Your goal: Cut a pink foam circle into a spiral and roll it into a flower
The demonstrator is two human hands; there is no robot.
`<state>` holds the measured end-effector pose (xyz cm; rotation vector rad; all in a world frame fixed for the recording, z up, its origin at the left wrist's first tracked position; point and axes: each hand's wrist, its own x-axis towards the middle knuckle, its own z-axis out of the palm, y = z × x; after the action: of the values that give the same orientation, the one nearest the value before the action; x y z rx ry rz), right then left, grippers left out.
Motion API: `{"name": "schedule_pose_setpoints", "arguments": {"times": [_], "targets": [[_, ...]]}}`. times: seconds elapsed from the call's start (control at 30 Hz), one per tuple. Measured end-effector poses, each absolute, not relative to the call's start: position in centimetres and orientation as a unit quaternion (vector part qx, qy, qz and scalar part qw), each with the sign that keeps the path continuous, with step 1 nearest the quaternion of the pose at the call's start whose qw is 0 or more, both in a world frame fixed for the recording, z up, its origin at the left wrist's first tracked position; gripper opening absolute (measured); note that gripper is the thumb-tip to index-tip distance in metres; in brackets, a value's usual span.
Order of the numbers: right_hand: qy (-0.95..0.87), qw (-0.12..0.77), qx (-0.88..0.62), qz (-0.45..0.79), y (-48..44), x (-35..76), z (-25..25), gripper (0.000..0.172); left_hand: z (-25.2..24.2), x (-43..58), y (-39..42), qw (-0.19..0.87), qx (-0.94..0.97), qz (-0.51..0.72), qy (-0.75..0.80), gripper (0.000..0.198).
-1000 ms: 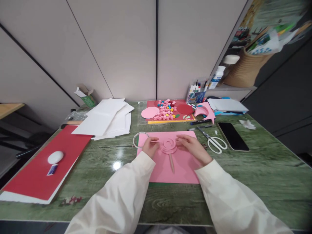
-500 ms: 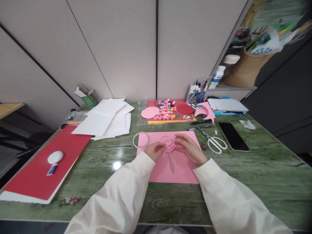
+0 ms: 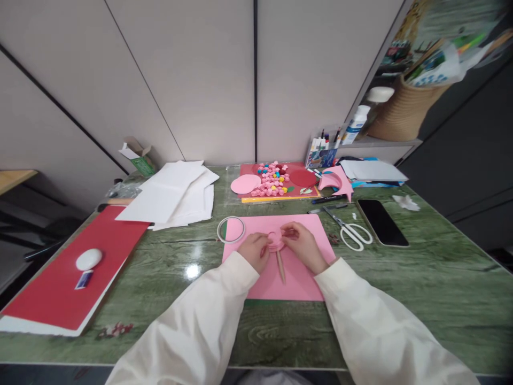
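Pink paper sheets (image 3: 296, 283) lie in the middle of the green table. Above them, a small coiled pink paper strip (image 3: 274, 240) sits between my two hands. My left hand (image 3: 256, 251) pinches the coil's left side. On the right side, my right hand (image 3: 302, 245) has its thumb and fingertips closed on the coil's edge. A light brown pointed stick (image 3: 281, 268) extends from just below the coil toward me. The white tape ring (image 3: 231, 230) overlaps the sheets' upper left corner.
Scissors (image 3: 355, 235) and a black phone (image 3: 382, 222) lie to the right. Behind are pink paper pieces (image 3: 246, 184) and a marker box (image 3: 321, 152). White papers (image 3: 168, 192) and a red sheet (image 3: 60, 283) with a white oval object (image 3: 88, 259) are at the left.
My right hand has moved left and its fingers have closed in on the coil. The coil looks tighter, its loose loops drawn together. My left hand has shifted slightly.
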<state>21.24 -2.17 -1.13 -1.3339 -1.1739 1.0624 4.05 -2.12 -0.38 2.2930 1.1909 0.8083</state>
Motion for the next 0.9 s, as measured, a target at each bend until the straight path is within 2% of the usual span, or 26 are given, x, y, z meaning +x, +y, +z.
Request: {"name": "schedule_pose_setpoints", "arguments": {"times": [0.13,0.27,0.33,0.4,0.5,0.67,0.77,0.9], "targets": [[-0.493,0.502,-0.545,0.456,-2.2,21.7,-0.8,0.02,0.4,3.4,-1.3,0.232,0.78,0.336,0.475,0.036],[-0.468,0.51,-0.54,0.479,-2.1,22.5,-0.4,0.024,0.7,3.2,-1.5,0.248,0.835,0.288,0.398,0.07],[-0.453,0.516,-0.538,0.489,-2.2,22.7,-0.5,0.026,0.3,3.3,-1.7,0.229,0.868,0.248,0.364,0.081],[-0.441,0.52,-0.531,0.503,-2.2,22.8,-0.5,0.028,-0.5,3.7,-1.8,0.21,0.876,0.23,0.368,0.078],[-0.425,0.52,-0.519,0.529,-2.4,22.5,-0.5,0.029,-1.7,4.0,-1.5,0.187,0.878,0.231,0.375,0.062],[-0.396,0.516,-0.497,0.574,-3.0,21.7,0.5,0.026,-2.6,3.9,-0.6,0.195,0.875,0.245,0.37,0.051],[-0.383,0.511,-0.483,0.598,-3.3,21.4,1.2,0.026,-2.5,3.9,-0.4,0.248,0.85,0.269,0.379,0.048],[-0.391,0.503,-0.469,0.611,-3.4,21.6,1.6,0.023,-1.8,3.7,-0.4,0.411,0.723,0.345,0.435,0.039]]}}
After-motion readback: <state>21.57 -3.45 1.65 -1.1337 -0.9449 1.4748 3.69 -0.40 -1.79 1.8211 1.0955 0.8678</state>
